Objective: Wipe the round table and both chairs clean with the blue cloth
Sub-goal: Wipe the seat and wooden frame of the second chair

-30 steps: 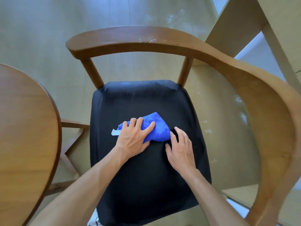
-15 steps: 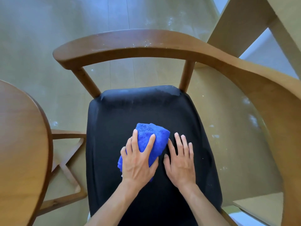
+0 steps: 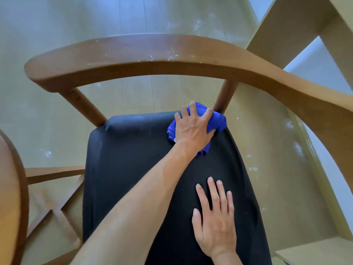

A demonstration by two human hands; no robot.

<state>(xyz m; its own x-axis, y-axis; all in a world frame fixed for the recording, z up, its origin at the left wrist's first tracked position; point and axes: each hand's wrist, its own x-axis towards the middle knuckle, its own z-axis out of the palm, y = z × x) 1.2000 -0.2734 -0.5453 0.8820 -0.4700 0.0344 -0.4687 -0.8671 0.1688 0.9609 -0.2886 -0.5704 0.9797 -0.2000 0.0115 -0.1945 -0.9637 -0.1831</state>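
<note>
Pale floor under the chair; left grip (image 3: 193,129) clutches the cloth (image 3: 217,121) at the seat's (image 3: 133,159) far right corner. Unwiped seat lies left of it. Right hand (image 3: 215,217) rests flat, nearer.

Colours: chair, cloth, table, floor

Blue cloth (image 3: 217,121), textured weave, at the far right corner of the black seat (image 3: 133,159); chair frame (image 3: 152,52) mid-brown wood with white flecks; round table (image 3: 9,188) warm brown; floor (image 3: 57,111) pale olive-beige, white-speckled.
</note>
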